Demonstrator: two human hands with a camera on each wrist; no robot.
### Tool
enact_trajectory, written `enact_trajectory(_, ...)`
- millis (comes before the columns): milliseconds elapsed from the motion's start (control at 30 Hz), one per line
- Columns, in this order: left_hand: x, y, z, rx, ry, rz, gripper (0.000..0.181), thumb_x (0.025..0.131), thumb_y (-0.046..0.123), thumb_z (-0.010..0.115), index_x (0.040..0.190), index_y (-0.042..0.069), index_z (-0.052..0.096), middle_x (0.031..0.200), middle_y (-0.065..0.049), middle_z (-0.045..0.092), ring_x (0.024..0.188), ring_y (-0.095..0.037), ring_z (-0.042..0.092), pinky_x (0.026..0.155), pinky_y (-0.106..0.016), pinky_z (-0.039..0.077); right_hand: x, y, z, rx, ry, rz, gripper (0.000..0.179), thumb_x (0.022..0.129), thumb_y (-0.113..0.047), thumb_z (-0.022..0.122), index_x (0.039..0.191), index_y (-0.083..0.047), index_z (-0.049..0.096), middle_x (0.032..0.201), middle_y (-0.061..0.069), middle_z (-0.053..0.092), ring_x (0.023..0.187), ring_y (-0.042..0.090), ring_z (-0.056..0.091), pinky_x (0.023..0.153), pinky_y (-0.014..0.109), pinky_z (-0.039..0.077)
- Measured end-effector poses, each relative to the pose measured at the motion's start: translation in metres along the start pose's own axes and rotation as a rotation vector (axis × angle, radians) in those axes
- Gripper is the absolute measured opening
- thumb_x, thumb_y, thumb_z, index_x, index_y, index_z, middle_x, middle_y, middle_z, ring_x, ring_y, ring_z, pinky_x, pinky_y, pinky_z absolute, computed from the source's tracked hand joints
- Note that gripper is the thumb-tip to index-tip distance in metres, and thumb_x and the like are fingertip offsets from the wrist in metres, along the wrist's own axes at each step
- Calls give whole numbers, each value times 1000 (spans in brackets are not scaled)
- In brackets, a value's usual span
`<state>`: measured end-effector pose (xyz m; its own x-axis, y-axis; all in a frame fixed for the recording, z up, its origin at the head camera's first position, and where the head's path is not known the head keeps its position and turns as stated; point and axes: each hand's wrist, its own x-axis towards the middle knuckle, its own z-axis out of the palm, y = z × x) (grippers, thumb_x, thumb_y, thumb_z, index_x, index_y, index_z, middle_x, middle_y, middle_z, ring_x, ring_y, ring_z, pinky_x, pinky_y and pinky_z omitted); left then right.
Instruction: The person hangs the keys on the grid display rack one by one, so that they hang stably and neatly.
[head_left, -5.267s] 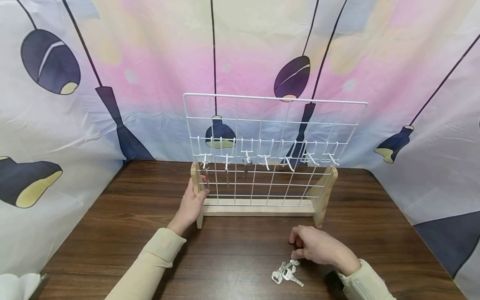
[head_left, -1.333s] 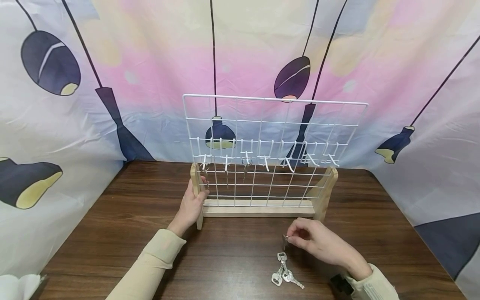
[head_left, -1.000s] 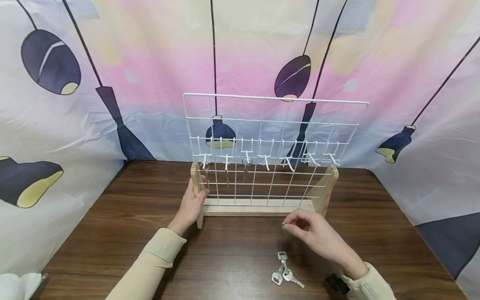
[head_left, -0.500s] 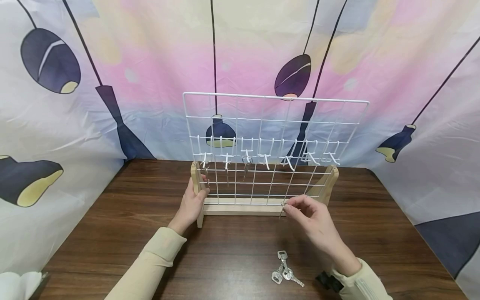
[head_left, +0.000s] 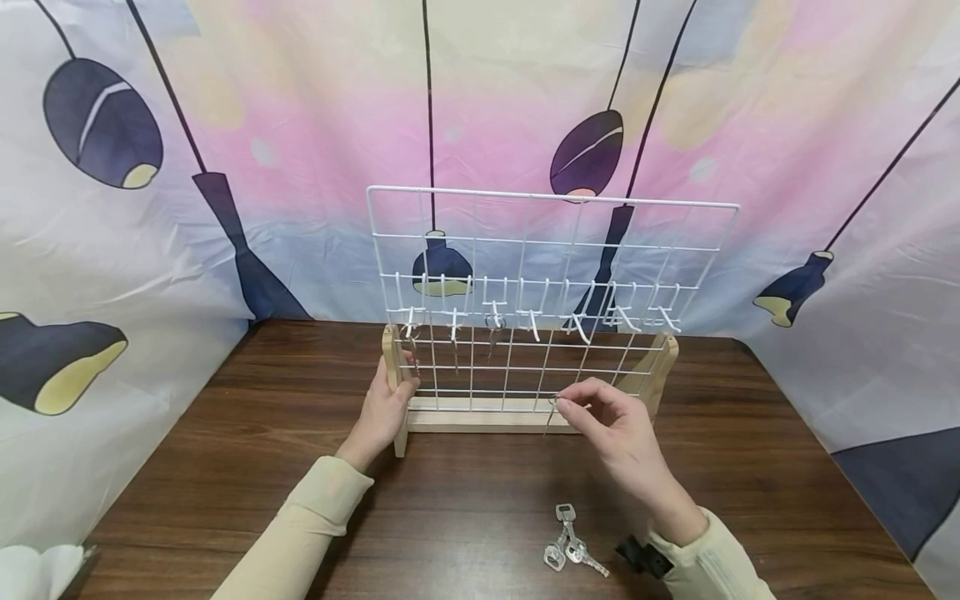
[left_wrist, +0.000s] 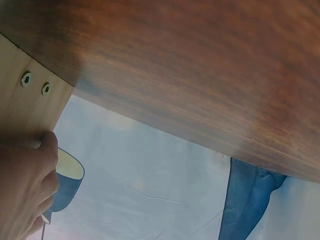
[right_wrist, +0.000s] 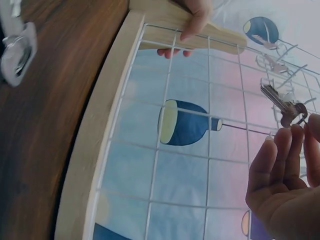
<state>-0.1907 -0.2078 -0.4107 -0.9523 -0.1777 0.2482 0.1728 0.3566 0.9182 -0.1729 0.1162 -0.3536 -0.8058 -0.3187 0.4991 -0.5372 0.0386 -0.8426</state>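
My left hand [head_left: 386,410] grips the left wooden post [head_left: 392,358] of a white wire grid rack [head_left: 551,198]. In the left wrist view its fingers curl round the wooden side panel [left_wrist: 30,95], which has two bolts. My right hand [head_left: 618,429] pinches a key [head_left: 550,417] by its ring in front of the lower grid; the right wrist view shows this key [right_wrist: 280,102] close to the fingertips. Keys [head_left: 492,342] hang from the three leftmost hooks, while the hooks [head_left: 577,327] further right carry nothing. Several silver keys [head_left: 573,542] lie together on the table below my right hand.
The dark wooden table [head_left: 262,500] runs back to a patterned curtain [head_left: 315,167]. A white petal-shaped object [head_left: 41,571] sits at the lower left corner. A black object [head_left: 643,556] is by my right wrist.
My right hand has lifted one key from the pile on the table, then carried it up and slightly left to the rack's lower grid. My left hand stays on the post.
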Motion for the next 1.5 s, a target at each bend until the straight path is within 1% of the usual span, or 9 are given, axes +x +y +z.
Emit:
enact_trajectory(133,0,1,0,2,4,-6,37,94,7,50,129,9,40,129,-18,49,114,-35,49,94,-50,38,4,-5,5,23,30,-3,9,89,-3,68,98,0,68,88,9,66,77,12,58,65,22,47)
enact_trajectory(333,-1,1,0,0,7,-5,38,94,6,50,131,6,40,128,-19,49,116,-37,48,95,-50,37,10,-12,17,136,88,69,13,89,-3,67,98,7,66,83,4,66,72,14,61,67,27,53)
enact_trajectory(567,0,1,0,17,12,0,37,93,6,50,128,10,41,128,-19,49,113,-35,49,93,-50,39,15,-16,26,184,123,77,12,89,-3,67,97,6,66,77,7,64,69,17,59,66,28,52)
enact_trajectory(833,0,4,0,16,1,-17,38,94,6,50,130,8,40,130,-19,48,115,-35,48,94,-50,37,20,-18,30,229,138,87,17,92,-10,66,101,4,64,74,4,60,68,17,58,67,27,50)
enact_trajectory(900,-2,9,-1,9,-6,-31,37,95,5,50,131,7,39,131,-21,47,116,-36,47,95,-50,37,21,-19,32,280,152,93,14,92,-9,65,100,2,64,74,4,60,67,17,57,67,27,49)
enact_trajectory(1033,-9,28,-3,2,-15,-44,36,94,1,48,129,4,39,131,-26,46,117,-41,46,96,-51,37,23,-19,38,423,178,105,6,93,-5,62,99,-3,66,74,4,58,65,16,55,65,26,48)
enact_trajectory(1133,-15,42,-4,-2,-19,-46,36,94,-1,47,129,1,38,132,-28,44,119,-44,45,97,-51,36,24,-21,42,523,185,112,8,94,-4,60,98,-8,67,78,3,58,67,14,54,66,25,47)
enact_trajectory(1333,-18,47,-4,-11,-18,-43,35,94,-2,46,128,0,38,132,-29,43,120,-45,44,98,-52,35,26,-23,48,638,209,120,11,95,-6,59,99,-12,68,86,0,60,69,11,52,64,23,46)
enact_trajectory(1500,-17,44,-3,10,-2,-24,35,93,0,48,127,1,40,129,-28,47,116,-41,47,96,-51,37,27,-23,51,698,237,126,14,96,-5,58,99,-12,70,81,-2,59,68,11,52,64,23,45)
